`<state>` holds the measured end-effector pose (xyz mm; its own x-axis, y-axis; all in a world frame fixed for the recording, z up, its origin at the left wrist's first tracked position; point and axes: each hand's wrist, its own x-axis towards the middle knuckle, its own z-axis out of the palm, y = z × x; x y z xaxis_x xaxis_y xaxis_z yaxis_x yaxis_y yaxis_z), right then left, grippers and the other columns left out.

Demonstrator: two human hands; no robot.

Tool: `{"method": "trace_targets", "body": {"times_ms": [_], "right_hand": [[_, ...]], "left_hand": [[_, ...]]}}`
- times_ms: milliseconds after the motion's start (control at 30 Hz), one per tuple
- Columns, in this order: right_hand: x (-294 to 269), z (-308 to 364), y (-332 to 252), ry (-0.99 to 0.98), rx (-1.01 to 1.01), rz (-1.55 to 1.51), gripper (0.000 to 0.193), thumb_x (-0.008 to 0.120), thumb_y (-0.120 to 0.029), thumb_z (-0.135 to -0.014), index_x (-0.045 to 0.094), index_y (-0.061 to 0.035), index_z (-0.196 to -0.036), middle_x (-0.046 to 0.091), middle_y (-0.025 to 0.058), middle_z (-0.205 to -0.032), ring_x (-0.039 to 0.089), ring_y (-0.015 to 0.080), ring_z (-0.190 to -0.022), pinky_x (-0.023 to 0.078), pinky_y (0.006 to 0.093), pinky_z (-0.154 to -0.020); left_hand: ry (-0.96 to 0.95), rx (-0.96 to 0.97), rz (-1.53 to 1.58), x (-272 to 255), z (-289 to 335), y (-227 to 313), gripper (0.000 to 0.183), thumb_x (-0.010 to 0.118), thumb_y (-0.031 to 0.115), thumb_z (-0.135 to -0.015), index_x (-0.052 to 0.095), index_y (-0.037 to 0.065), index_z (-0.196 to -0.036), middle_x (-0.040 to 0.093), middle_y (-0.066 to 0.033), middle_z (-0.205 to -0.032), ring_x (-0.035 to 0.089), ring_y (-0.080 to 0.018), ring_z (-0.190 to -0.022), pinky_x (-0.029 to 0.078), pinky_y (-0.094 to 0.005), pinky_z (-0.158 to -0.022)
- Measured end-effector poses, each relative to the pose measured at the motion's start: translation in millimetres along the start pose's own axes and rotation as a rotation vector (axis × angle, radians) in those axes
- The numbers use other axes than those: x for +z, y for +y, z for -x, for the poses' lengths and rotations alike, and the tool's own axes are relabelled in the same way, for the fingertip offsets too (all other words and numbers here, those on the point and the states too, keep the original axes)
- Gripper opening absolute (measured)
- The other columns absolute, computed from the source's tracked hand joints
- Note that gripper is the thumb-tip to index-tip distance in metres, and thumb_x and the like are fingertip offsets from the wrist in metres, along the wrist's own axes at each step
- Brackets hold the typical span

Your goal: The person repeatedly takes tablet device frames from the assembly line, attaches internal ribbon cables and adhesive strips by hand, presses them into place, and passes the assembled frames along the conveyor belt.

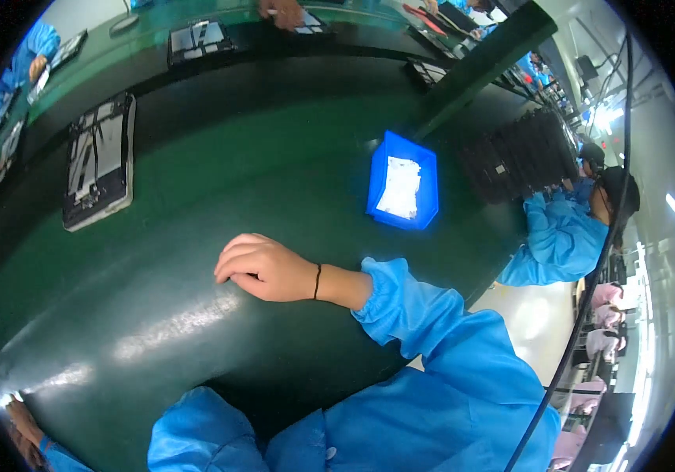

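1. Green bench mat [219, 197] fills most of the view, a darker conveyor strip running across its far side; factory floor and other workers in blue smocks sit at the rim from 1 to 4 o'clock.
2. Right hand [263, 267] lies knuckles-up on the mat near centre, arm coming in from 4 o'clock in a blue sleeve [424, 315], black band on the wrist.
3. Right fingers [231, 263] are curled under in a loose fist, tips pointing toward 9 o'clock. Nothing visible in the grip; can't see under the palm.
4. Left hand [19, 425] is only partly in view at the 8 o'clock rim, blurred. Can't tell whether it's open or closed, or holding anything.
5. Opened tablet [100, 161], back off and insides showing, lies flat on the conveyor strip at 10 o'clock from the right hand, well apart from the fingers and not touched.
6. Blue plastic bin [402, 189] sits at 1 o'clock from the right hand, well apart, with a white bag or sheet inside.
7. More opened devices lie along the far strip at 11 to 12 o'clock; another person's hand [282, 12] rests near one at the top edge.
8. Stack of black trays [522, 157] at 2 o'clock, a co-worker [565, 236] leaning at them.
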<state>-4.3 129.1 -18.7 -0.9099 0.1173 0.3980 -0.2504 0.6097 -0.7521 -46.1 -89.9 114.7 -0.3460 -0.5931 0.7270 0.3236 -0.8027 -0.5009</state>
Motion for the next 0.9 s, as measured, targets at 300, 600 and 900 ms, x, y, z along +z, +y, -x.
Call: {"method": "trace_targets", "body": {"times_ms": [300,600,900], "right_hand": [[1,-3,5,0.030,-0.019,0.011,0.014,0.057,-0.002,-0.082,0.069,-0.0083,-0.086,0.069,0.0037,-0.094,0.059,0.0261,-0.100,0.045,0.0399,-0.091],[4,-1,5,0.032,-0.014,-0.040,0.013,0.058,-0.003,-0.081,0.069,-0.0082,-0.085,0.068,0.0037,-0.096,0.058,0.0264,-0.100,0.045,0.0395,-0.091],[1,3,8,-0.023,-0.003,-0.010,0.013,0.059,-0.003,-0.084,0.069,-0.0071,-0.090,0.068,0.0033,-0.100,0.058,0.0241,-0.105,0.045,0.0384,-0.094]], "left_hand": [[0.133,-0.020,0.167,12,19,-9,0.026,0.050,0.017,-0.095,0.059,0.003,-0.115,0.061,-0.0092,-0.117,0.052,-0.0245,-0.120,0.036,-0.0423,-0.105],[0.185,-0.028,0.318,14,29,-22,0.026,0.050,0.017,-0.095,0.059,0.004,-0.115,0.062,-0.0085,-0.117,0.052,-0.0240,-0.119,0.036,-0.0419,-0.104],[0.204,-0.069,0.469,24,36,-29,0.027,0.050,0.018,-0.095,0.059,0.004,-0.116,0.062,-0.0078,-0.116,0.052,-0.0234,-0.119,0.037,-0.0416,-0.104]]}}
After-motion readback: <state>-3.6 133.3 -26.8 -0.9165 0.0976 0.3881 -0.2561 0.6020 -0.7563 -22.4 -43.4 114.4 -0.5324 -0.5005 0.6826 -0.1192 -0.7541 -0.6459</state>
